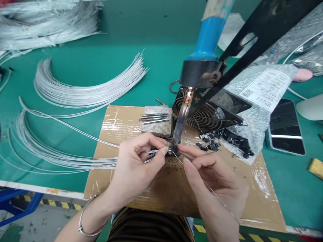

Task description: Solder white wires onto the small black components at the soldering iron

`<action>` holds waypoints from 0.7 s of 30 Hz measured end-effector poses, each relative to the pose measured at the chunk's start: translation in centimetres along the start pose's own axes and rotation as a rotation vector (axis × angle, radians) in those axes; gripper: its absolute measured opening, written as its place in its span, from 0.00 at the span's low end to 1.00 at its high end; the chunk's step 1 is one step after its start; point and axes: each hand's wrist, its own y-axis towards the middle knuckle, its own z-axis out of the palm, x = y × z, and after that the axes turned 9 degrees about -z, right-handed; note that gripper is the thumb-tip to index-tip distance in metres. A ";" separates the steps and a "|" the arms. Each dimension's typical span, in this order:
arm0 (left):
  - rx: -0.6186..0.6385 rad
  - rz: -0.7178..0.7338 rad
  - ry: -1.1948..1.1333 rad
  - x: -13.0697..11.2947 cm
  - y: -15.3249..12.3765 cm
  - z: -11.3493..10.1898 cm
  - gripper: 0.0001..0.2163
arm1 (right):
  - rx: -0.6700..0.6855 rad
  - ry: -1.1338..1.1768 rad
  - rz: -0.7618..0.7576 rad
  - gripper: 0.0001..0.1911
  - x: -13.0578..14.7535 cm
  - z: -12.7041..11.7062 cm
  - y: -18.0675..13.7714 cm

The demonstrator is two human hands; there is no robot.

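Note:
My left hand (pixel 137 164) is pinched on the ends of several thin white wires (pixel 75 161) that trail off to the left. It holds those ends right under the tip of a fixed soldering iron (pixel 183 116) with a blue handle. My right hand (pixel 214 181) is pinched on a thin strand of solder wire (pixel 217 196), whose end points at the same spot. Both hands work over a taped cardboard sheet (pixel 161 198). The small part at the iron's tip is mostly hidden by my fingers.
A block (pixel 156 122) holding metal pins sits behind my hands, next to a black fan (pixel 209 116). Small black parts (pixel 227 141) spill from a bubble-wrap bag (pixel 262 101). A phone (pixel 285 127) lies to the right. Curved white wire bundles (pixel 85 90) cover the green table's left.

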 end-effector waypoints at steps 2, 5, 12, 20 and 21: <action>-0.001 0.005 -0.009 0.0 0.1 0.1 0.05 | -0.005 -0.003 -0.004 0.11 0.0 0.0 0.0; -0.003 0.003 -0.015 -0.1 0.2 0.2 0.05 | 0.004 -0.020 -0.001 0.11 -0.1 0.0 0.0; 0.002 0.020 -0.014 0.0 0.0 0.1 0.06 | -0.015 -0.016 -0.019 0.10 -0.2 0.0 -0.1; -0.003 0.025 -0.032 0.0 -0.1 0.1 0.06 | -0.002 -0.016 -0.010 0.09 -0.2 -0.1 -0.2; -0.003 0.021 -0.035 0.0 -0.1 0.1 0.06 | 0.000 -0.013 -0.011 0.09 -0.2 -0.1 -0.2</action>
